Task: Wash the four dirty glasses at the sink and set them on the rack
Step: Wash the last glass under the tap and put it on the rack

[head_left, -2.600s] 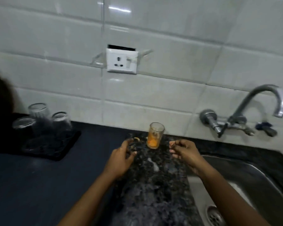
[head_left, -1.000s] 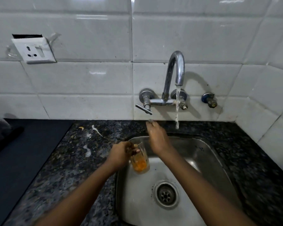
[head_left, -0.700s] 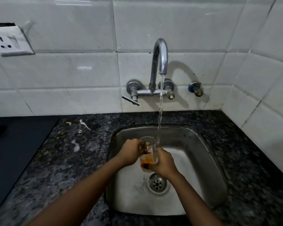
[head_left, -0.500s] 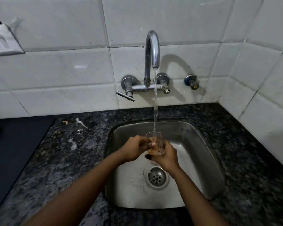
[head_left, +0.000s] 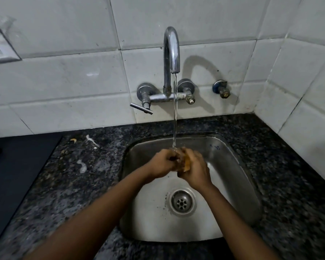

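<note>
The white tile wall fills the top of the frame, and the dark speckled table runs across the middle and down both sides. The shiny metal sink sits in the middle of the frame, with its round drain near the bottom. The tap hangs in the upper middle, and a thin stream of water falls straight down onto the hands. The left hand and the right hand are both curled tight around one glass, right over the sink in the middle of the frame. Only a small orange and clear bit of the glass shows between them, so it looks like it has orange mess in it. I think the washing of this glass has just got going. The rack and the other glasses are out of the frame, so I cannot tell how many are done. A dark mat lies at the left side. Small white smears and crumbs sit on the table left of the sink. Nothing stands in the way of the hands, but a wet glass may slip
</note>
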